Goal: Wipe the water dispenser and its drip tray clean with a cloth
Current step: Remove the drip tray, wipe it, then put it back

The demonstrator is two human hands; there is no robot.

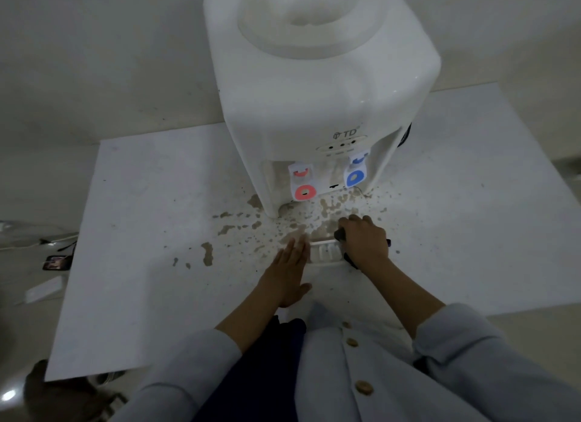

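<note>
I stand at a white table (132, 233) pushed against a plain cream wall (94, 60); its top is spattered with brownish stains (207, 253). The light is dim and greyish. To my left, on a pale surface below the table edge, lie a phone (56, 262), dark cables (59, 244) and a white flat box (44, 291)

Both forearms are extended forward from the bottom of the view, bare below grey sleeves pushed up toward the elbows. The left hand (290, 269) is held flat, palm down, its fingers straight, close together and directed toward 12 o'clock, the thumb spread toward 4 o'clock. The right hand (363, 240), at 2 o'clock of the left, is curled knuckles-up around something dark
</note>
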